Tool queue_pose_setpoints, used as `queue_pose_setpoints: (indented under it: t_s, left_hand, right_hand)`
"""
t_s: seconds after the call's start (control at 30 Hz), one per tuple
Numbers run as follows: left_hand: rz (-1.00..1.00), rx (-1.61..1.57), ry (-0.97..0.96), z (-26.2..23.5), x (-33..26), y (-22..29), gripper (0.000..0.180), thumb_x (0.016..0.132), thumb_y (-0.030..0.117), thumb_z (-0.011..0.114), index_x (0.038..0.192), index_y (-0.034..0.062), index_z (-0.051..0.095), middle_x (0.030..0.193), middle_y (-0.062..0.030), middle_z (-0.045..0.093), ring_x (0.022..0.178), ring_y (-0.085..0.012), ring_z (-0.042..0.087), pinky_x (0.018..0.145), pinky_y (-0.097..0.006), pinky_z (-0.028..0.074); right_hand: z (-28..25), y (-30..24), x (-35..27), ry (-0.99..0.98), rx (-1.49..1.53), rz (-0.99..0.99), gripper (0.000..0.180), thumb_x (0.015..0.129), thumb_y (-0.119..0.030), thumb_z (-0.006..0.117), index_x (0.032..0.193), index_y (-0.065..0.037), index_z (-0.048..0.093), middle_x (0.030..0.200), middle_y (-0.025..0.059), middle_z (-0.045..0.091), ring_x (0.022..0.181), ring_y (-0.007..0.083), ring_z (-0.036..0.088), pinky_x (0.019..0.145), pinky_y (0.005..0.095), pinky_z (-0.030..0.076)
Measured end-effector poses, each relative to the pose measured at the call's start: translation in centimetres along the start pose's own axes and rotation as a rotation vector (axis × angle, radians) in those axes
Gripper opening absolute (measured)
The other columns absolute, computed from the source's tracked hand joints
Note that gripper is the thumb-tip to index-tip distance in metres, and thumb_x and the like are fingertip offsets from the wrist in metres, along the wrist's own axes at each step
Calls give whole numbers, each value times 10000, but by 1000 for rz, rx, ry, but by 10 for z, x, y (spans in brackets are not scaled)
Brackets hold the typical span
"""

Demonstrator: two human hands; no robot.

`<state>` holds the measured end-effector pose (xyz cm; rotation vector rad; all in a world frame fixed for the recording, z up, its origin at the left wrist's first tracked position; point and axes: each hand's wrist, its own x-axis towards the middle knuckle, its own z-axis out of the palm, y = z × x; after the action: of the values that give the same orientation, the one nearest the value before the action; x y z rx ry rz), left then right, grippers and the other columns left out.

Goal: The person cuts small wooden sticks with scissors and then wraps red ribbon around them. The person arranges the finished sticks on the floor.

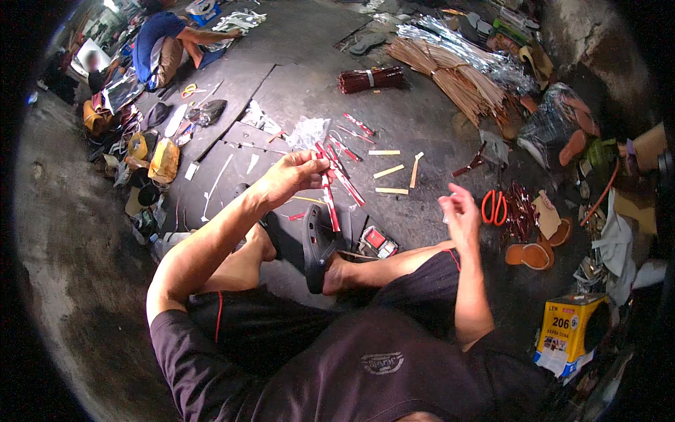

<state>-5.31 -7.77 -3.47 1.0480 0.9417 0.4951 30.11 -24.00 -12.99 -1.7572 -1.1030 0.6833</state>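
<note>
My left hand pinches a red strip with pale marks, hanging down over a dark clog. A second red strip slants away beside it, close to my fingers. Out to the right, my right hand is raised with its fingers loosely bent and apart. A small pale patch shows by its thumb, too small to make out. Several tan strips lie on the floor between my hands, and more red pieces lie beyond the left one.
Orange-handled scissors and brown sandals lie to the right, near a yellow can. A tied dark-red bundle and long tan strips lie farther off. At far left a person crouches; another arm enters at right.
</note>
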Motion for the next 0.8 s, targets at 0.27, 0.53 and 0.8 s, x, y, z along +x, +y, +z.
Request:
queue_pose_setpoints:
  t_s: [0.27, 0.53, 0.8]
  left_hand:
    - [80, 189, -64, 10, -5, -3, 182, 1008, 223, 578, 1064, 58, 631, 1010, -32, 669, 963, -136, 640, 897, -320, 524]
    - [289, 379, -116, 43, -15, 17, 205, 992, 232, 615, 1044, 35, 639, 1015, -38, 677, 998, -140, 626, 920, -337, 508]
    - [348, 342, -67, 31, -17, 13, 253, 983, 196, 629, 1177, 38, 659, 1111, -48, 701, 999, -122, 643, 917, -307, 507]
  right_hand:
    - [-57, 50, -3, 48, -316, -141, 495, 877, -357, 736, 1235, -38, 612, 1096, 143, 647, 1000, 255, 638, 873, 376, 505]
    - [52, -88, -34, -525, 676, 13, 485, 1067, -378, 403, 1388, -20, 474, 1158, 151, 639, 1031, 198, 644, 945, 347, 513]
    - [60, -126, -38, -483, 685, -1, 464, 1000, -163, 584, 1422, -40, 434, 1040, 111, 672, 967, 164, 663, 860, 295, 521]
